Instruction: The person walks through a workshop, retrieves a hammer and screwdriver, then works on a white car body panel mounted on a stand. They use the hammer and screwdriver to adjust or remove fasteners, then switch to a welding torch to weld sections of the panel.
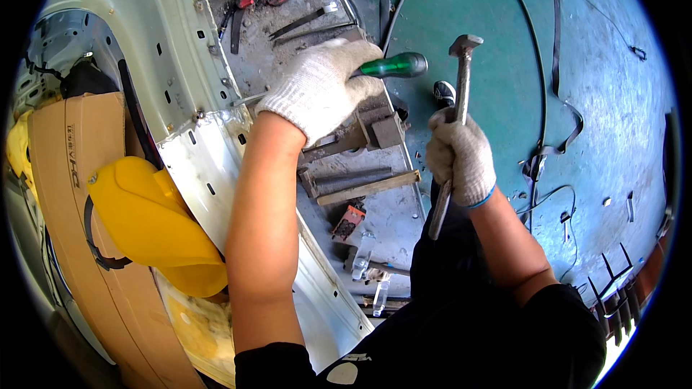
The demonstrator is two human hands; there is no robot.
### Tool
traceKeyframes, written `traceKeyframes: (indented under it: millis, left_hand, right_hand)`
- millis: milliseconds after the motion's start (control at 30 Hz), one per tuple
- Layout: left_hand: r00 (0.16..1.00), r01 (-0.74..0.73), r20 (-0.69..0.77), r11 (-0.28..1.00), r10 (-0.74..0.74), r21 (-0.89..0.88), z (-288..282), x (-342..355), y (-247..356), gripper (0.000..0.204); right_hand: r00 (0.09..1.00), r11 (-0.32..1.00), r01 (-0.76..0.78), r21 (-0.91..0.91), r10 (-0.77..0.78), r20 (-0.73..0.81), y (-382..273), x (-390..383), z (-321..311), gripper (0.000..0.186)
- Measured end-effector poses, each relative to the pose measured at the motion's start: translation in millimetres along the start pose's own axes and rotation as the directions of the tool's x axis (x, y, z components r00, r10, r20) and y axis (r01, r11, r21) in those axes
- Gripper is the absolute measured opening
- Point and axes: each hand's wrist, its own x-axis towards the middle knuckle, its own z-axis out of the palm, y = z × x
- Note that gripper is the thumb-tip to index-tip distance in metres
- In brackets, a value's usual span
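Clearly, both of my gloved hands are full. My left hand (324, 85) curls its fingers around a green-handled screwdriver (393, 66), butt pointing right; its slim shaft emerges left of my wrist toward the edge of a pale metal panel (205, 155), and I cannot tell whether the tip touches. To the right, my right hand (463, 160) has its fingers wrapped around a steel hammer (463, 86), head at the far end, apart from the screwdriver. A yellow shell (148, 220) lies over a cardboard box (79, 166) on the left. I judge that good work needs a steady shaft, a square hammer face, and fingers clear of the butt.
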Motion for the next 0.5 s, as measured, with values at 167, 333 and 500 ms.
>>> traceKeyframes:
  millis: [167, 333, 500]
  left_hand:
    - [0.999, 0.038, -0.033, 0.999, -0.037, 0.033, -7, -3, -6, 0.044]
    - [0.999, 0.038, -0.038, 0.999, -0.036, 0.039, -9, -2, -7, 0.044]
    - [0.999, 0.038, -0.042, 0.998, -0.035, 0.06, -10, -4, -7, 0.044]
  right_hand:
    - [1.0, 0.997, 0.023, 0.068, -0.022, -0.005, -9, 10, -13, 0.014]
    - [0.997, 0.994, 0.069, 0.086, -0.066, -0.029, -16, 13, -16, 0.014]
    - [0.982, 0.969, 0.181, 0.166, -0.17, -0.079, -21, 14, -19, 0.008]
